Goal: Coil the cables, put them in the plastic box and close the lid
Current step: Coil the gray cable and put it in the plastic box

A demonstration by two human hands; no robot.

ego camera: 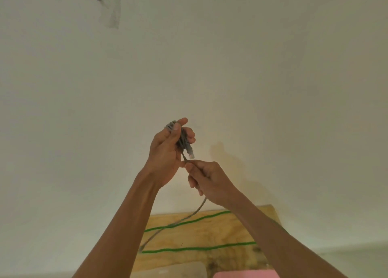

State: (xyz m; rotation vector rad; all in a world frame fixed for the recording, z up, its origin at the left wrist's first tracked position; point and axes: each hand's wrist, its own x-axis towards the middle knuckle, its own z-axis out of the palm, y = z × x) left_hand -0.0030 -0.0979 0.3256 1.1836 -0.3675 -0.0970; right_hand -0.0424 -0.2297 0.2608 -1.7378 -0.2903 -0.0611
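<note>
My left hand (167, 151) is raised in front of a pale wall and grips a tight coil of grey cable (182, 140). A clear plug on one end sticks out below the coil. Just under it, my right hand (207, 180) pinches the loose run of the same grey cable, which drops down to the wooden board (210, 233) and trails off to the left. A green cable (189, 222) lies across the board in two long lines. At the bottom edge a translucent plastic piece (170, 270) shows; I cannot tell whether it is the box or its lid.
A pink object (245, 274) sits at the bottom edge to the right of the translucent piece. The pale wall fills most of the view, with a grey stain (111, 11) at the upper left. Both forearms cross the board's front.
</note>
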